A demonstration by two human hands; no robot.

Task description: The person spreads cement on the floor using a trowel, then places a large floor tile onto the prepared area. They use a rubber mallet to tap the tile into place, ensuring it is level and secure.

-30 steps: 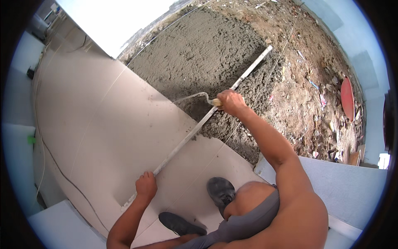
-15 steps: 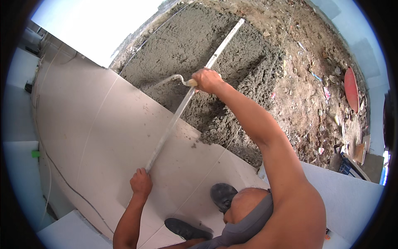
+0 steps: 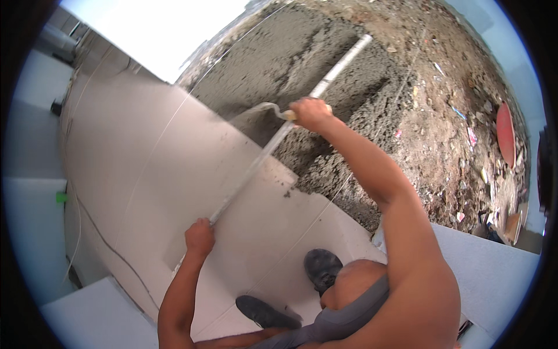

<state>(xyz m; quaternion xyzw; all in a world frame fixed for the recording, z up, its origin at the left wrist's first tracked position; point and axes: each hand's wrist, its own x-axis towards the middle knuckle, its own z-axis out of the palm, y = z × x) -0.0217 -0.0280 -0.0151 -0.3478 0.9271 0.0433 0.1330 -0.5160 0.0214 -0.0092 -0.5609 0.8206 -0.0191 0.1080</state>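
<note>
Pale bar [image 3: 256, 164] slants from tiled floor [image 3: 145, 157] onto wet mortar [image 3: 244, 72].
Shoes [image 3: 322, 270] near; left hand [image 3: 199, 237] curled tight round bar's lower part; right hand [image 3: 311, 113] fisted over bar plus trowel [image 3: 289, 115], blade blurred, seemingly at mortar's edge; string [image 3: 330, 201] passes beneath forearm; rubble [image 3: 444, 151], red dish [image 3: 505, 135] beyond.

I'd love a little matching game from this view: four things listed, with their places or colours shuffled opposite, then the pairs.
Column one
1. Left hand
2. Right hand
3. Shoes
4. Round object

Column two
A. Black, on the pale floor
B. Gripping the trowel handle with the pale bar
C. Red, on the rubble
D. Holding only the bar

Pairs: 1-D, 2-B, 3-A, 4-C
</note>
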